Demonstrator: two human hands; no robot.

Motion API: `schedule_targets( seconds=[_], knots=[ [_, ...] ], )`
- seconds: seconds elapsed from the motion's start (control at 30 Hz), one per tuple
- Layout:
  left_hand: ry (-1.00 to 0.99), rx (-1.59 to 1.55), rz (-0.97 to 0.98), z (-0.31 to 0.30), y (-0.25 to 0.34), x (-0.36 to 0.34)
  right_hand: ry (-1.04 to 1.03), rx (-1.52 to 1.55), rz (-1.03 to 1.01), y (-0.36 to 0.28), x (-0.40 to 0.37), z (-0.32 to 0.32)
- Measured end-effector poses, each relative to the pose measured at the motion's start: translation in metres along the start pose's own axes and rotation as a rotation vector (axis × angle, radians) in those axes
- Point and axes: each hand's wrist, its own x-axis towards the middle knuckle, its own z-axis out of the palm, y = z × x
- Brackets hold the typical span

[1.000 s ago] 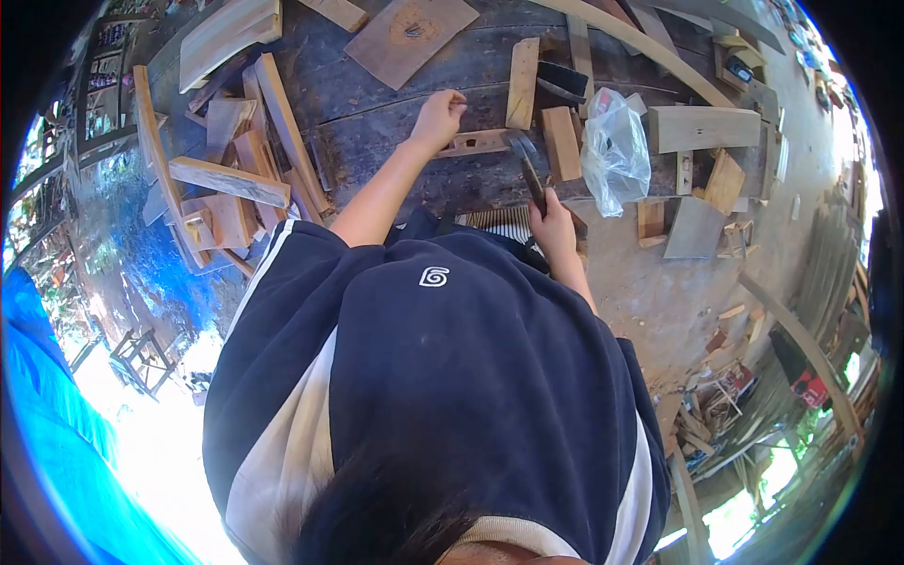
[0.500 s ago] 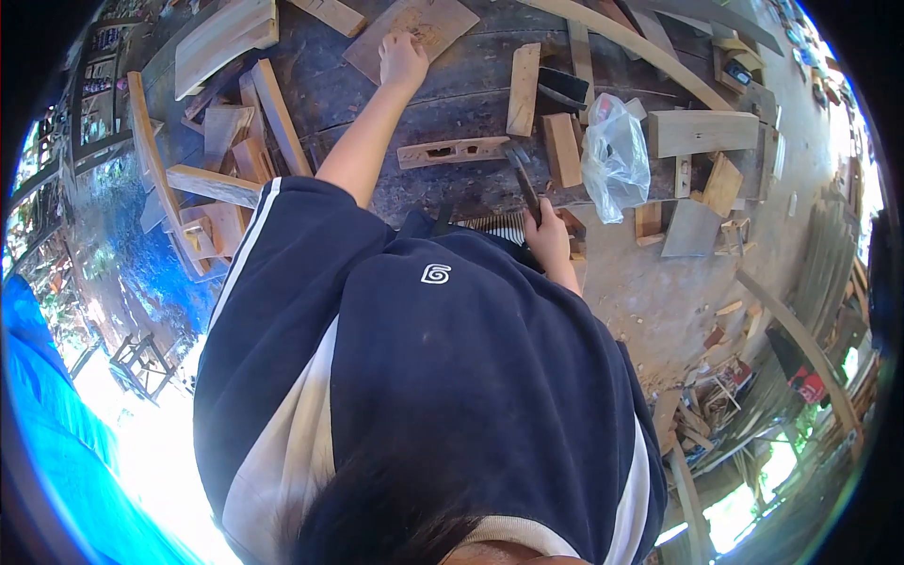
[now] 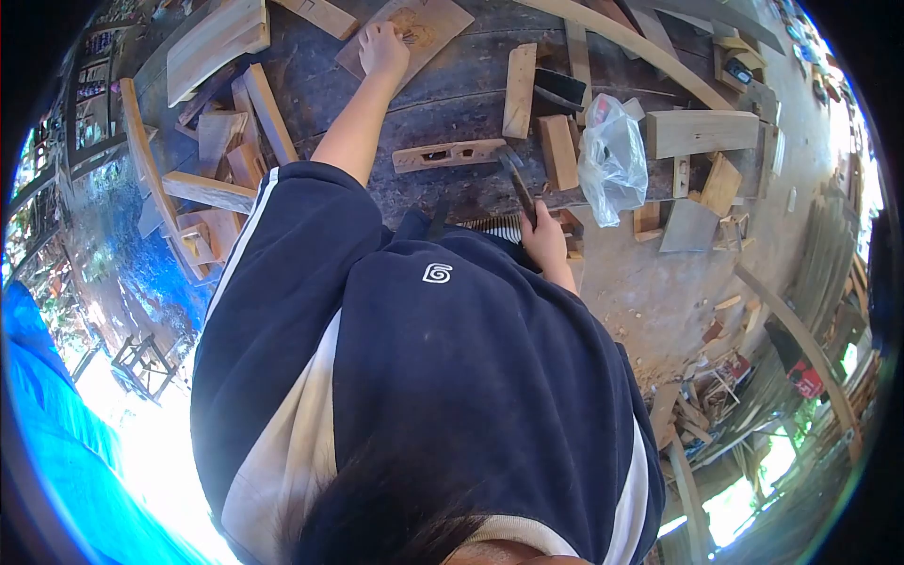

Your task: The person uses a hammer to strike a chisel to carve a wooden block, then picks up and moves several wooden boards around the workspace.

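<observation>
Closest to the body, the right hand (image 3: 544,235) is closed around the handle of a dark tool (image 3: 521,186). The tool's shaft runs away from the hand, and its head lies on the surface (image 3: 452,94) just beyond. A little past the tool head and towards the left hand lies a slotted wood strip (image 3: 447,153), flat, with two cut openings showing. On the outer side of the right hand stands a short wood block (image 3: 559,151), and next to that a crumpled clear plastic bag (image 3: 610,155). Beyond the block a pale plank (image 3: 520,89) points away from the body.

The hands are well apart. The left hand (image 3: 384,47) is stretched far out, its fingers bent down onto the near corner of a flat board (image 3: 435,21) that bears a drawn mark. Whether it grips the board or only rests on it cannot be told.
</observation>
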Motion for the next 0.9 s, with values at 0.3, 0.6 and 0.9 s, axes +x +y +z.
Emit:
schedule_targets(
  seconds=[0.3,0.6,0.9],
  knots=[
    [-0.012,0.130,0.147,0.001,-0.002,-0.018,-0.019,-0.004,0.005,-0.002,0.001,-0.007],
    [-0.052,0.202,0.101,0.004,0.000,-0.024,-0.022,0.018,0.065,0.003,-0.002,0.001],
    [0.012,-0.450,0.259,-0.010,0.018,-0.114,-0.041,0.066,0.077,0.010,-0.015,0.006]
  ],
)
